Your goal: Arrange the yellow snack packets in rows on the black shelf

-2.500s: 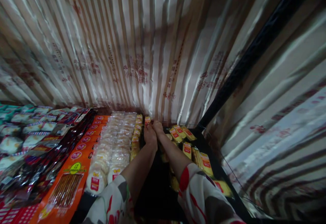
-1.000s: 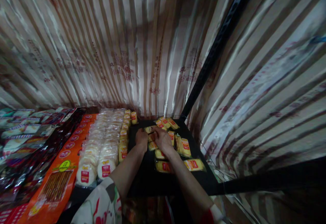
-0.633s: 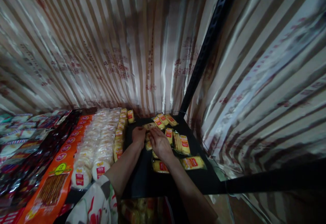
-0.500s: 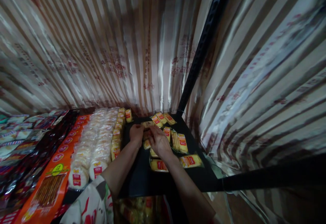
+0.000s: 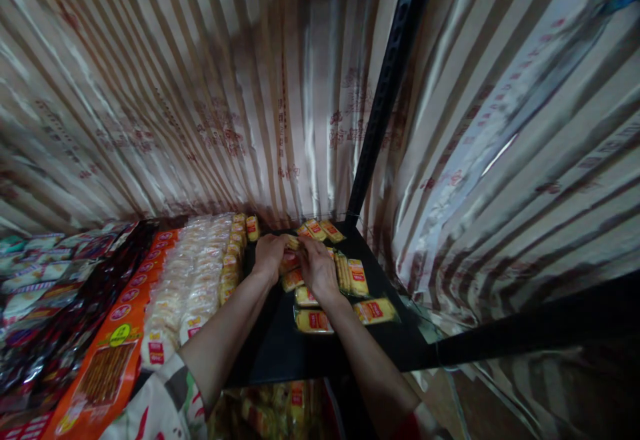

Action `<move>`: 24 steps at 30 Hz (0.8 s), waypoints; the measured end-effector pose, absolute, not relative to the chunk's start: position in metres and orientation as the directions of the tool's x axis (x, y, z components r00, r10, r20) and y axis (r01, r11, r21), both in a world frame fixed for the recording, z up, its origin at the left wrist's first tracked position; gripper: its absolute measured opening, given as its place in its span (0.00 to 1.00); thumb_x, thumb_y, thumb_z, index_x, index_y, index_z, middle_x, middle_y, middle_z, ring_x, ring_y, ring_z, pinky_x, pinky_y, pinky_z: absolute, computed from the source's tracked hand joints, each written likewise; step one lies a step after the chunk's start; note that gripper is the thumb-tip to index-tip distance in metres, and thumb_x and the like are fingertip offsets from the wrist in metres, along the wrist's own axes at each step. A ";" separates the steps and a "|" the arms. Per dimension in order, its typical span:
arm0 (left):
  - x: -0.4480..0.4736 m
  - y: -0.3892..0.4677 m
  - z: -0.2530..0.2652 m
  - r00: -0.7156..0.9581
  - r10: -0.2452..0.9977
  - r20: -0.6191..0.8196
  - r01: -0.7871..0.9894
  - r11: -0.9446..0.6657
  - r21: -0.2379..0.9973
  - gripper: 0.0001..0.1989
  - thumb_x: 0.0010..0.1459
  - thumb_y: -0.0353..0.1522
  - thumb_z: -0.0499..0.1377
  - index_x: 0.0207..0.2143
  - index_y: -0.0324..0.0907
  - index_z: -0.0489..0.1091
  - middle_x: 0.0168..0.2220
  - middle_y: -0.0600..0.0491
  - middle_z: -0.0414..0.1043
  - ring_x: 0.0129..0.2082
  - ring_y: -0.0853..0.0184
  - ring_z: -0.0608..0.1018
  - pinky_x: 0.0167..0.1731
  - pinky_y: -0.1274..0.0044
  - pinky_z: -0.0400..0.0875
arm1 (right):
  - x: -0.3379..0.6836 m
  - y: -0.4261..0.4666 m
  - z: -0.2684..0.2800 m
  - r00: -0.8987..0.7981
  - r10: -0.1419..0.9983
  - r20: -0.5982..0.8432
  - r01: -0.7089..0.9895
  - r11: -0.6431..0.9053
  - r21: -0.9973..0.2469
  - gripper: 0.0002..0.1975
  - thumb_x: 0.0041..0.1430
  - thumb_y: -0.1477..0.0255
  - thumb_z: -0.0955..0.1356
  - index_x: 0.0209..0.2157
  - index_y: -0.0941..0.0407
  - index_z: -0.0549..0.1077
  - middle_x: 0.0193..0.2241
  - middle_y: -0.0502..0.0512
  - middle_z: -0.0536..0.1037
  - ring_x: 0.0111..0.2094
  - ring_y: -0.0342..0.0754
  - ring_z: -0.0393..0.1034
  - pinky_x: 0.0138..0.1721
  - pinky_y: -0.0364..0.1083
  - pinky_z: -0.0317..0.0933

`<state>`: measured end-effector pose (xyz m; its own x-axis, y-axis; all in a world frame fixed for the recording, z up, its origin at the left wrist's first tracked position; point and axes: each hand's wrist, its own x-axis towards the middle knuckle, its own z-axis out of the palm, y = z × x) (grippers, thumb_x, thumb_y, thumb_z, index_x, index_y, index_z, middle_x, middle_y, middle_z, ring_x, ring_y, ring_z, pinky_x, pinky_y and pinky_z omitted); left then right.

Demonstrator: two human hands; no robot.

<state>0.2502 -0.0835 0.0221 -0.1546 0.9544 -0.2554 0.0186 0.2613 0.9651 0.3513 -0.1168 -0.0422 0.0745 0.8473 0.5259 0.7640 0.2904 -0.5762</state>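
Note:
Over the black shelf, a small clear-wrapped cracker pack [image 5: 293, 243] is held between my two hands. My left hand [image 5: 270, 255] closes on its left end, fingers curled and partly hidden. My right hand [image 5: 319, 272] grips the other end with its fingertips. Just below them lies a yellow pack with a red label [image 5: 293, 280], partly covered by my hands. More cracker packs surround my right hand: one flat pack [image 5: 313, 321] near my wrist, an upright group [image 5: 343, 272] to the right, and another flat pack [image 5: 375, 311] beyond my forearm.
Rows of round white wrapped crackers [image 5: 163, 310] and an orange bag of sticks [image 5: 107, 367] cover the shelf's left. A black slotted post [image 5: 383, 107] rises at the back corner before striped curtains [image 5: 240, 80]. Below the front edge sit more yellow packs [image 5: 260, 417].
The pack between my hands has turned, showing a narrower yellow side. My right hand has shifted slightly right, and more of the pack below my hands shows. The view has shifted a little.

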 end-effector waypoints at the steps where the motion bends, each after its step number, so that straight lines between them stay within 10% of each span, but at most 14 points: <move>1: 0.250 -0.085 0.025 -0.133 0.954 -0.270 -0.009 0.272 0.962 0.04 0.42 0.26 0.55 0.17 0.38 0.64 0.16 0.58 0.66 0.16 0.74 0.70 0.20 0.80 0.69 | 0.352 -0.117 -0.041 0.081 0.844 0.530 0.770 0.285 -0.571 0.17 0.58 0.76 0.59 0.48 0.60 0.67 0.45 0.62 0.72 0.49 0.52 0.64 0.52 0.53 0.60; 14: 0.249 -0.117 0.023 -0.102 0.971 -0.218 -0.156 0.201 0.967 0.03 0.51 0.28 0.52 0.27 0.39 0.65 0.21 0.57 0.67 0.18 0.75 0.70 0.18 0.84 0.62 | 0.343 -0.122 -0.033 0.294 0.858 0.422 0.679 0.123 -0.724 0.15 0.60 0.68 0.56 0.42 0.59 0.67 0.36 0.60 0.75 0.37 0.52 0.70 0.41 0.50 0.62; 24: 0.236 -0.125 -0.014 -0.208 0.977 -0.036 0.090 0.055 0.994 0.09 0.56 0.33 0.53 0.38 0.43 0.70 0.41 0.50 0.72 0.41 0.66 0.74 0.39 0.77 0.70 | 0.332 -0.106 -0.019 0.225 0.924 0.308 0.628 0.105 -0.771 0.14 0.59 0.68 0.58 0.41 0.58 0.68 0.35 0.57 0.76 0.36 0.49 0.70 0.39 0.45 0.61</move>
